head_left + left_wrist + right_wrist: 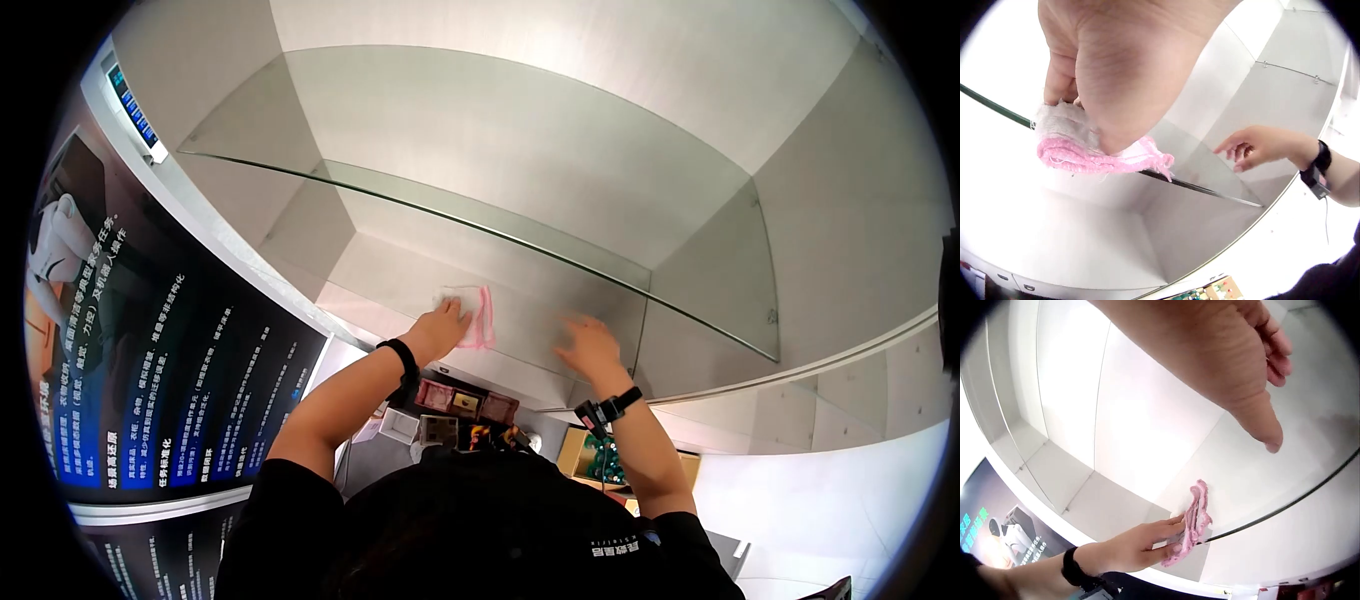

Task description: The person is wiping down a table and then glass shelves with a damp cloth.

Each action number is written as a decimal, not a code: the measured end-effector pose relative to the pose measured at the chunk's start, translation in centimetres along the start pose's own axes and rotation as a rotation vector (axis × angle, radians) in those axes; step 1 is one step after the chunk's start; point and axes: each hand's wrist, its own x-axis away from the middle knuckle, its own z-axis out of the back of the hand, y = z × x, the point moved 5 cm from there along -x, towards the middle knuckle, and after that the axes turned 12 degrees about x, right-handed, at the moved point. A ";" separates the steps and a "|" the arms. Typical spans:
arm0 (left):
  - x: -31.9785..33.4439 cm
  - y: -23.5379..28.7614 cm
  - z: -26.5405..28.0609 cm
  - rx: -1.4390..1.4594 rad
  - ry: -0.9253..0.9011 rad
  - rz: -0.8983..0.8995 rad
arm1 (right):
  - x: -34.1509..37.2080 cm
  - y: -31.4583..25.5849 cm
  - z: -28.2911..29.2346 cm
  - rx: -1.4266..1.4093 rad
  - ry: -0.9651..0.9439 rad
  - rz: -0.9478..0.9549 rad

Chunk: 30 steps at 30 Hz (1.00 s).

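My left hand grips a folded pink-and-white cloth at the front of a glass shelf. In the left wrist view the cloth lies bunched under the palm, fingers on its far side and thumb on the near side, beside the shelf's dark edge. The right wrist view shows the cloth between the left hand's fingers, its pink hem sticking up. Holding nothing, my right hand is to the right of the cloth, its fingers loosely bent, blurred in the head view.
A curved glass shelf with a thin front edge spans the white cabinet. To the left stands a dark printed panel. Below are small boxes and a tan box with green items.
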 end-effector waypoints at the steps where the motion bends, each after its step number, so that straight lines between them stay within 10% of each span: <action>1: -0.6 -0.1 0.0 -0.037 0.050 -0.020 | 0.7 0.5 0.4 -0.051 -0.008 -0.050; 7: -5.2 -0.7 1.5 -0.063 0.085 -0.018 | 2.1 3.0 -3.3 -0.020 -0.389 -0.094; 30: -21.8 -5.8 5.4 -0.033 0.236 0.083 | 2.5 3.7 -7.1 0.036 -0.314 -0.054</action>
